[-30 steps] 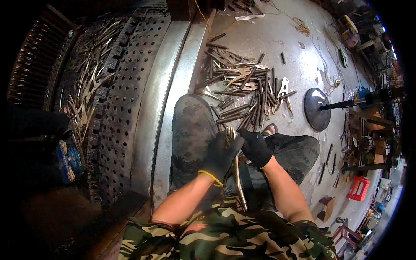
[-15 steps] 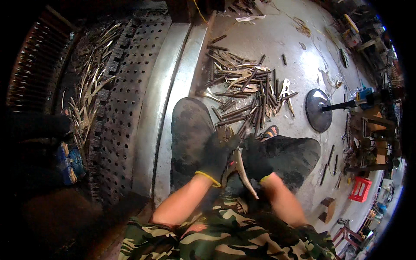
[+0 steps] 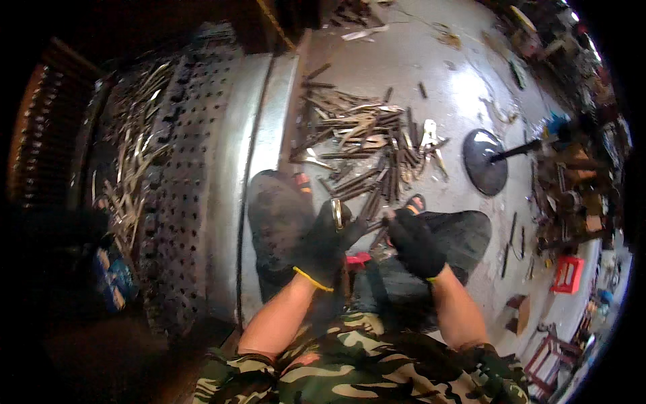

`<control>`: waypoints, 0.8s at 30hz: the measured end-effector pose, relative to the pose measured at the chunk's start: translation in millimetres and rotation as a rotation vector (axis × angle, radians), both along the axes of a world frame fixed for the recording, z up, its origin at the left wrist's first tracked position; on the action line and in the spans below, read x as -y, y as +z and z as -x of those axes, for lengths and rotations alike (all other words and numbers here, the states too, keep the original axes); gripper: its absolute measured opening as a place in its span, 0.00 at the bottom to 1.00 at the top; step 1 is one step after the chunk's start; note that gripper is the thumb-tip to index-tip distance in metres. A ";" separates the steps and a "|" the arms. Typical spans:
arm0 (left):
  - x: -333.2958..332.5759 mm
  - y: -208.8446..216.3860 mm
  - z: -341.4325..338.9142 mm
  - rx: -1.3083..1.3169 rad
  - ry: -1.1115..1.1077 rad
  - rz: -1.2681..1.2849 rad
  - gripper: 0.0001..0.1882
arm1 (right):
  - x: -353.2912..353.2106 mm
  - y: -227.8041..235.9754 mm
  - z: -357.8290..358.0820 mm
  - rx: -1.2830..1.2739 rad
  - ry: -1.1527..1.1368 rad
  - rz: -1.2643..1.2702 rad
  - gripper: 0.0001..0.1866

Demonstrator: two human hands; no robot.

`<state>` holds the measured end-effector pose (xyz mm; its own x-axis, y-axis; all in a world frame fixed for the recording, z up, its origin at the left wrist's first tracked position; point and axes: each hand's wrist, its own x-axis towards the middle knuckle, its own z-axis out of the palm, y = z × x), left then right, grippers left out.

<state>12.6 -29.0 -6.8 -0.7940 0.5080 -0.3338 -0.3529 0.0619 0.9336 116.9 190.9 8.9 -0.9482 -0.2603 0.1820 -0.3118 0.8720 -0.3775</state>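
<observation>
Hands at knee level, seen from above. Left hand, in a black glove, has its grip closed on a short metal piece, now raised upright; half a second ago a long curved strip hung between the hands. Right hand, also gloved, is curled just beside, its grip unclear. Beyond lies a heap of dark metal strips on the concrete floor.

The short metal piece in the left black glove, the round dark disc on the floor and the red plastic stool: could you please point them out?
short metal piece (image 3: 336,214), head view, its upper end above the left glove.
round dark disc (image 3: 483,163), head view, its middle.
red plastic stool (image 3: 566,274), head view, its side.
</observation>
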 end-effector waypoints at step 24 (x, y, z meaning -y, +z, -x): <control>-39.5 39.8 -4.2 -0.212 -0.074 0.341 0.32 | 22.8 3.2 26.5 0.103 -0.222 0.314 0.17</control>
<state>16.8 10.5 33.1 -0.8288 0.4547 -0.3260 -0.1378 0.3987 0.9067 90.4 168.1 12.1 -0.9926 0.0063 0.1216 -0.0755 0.7510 -0.6560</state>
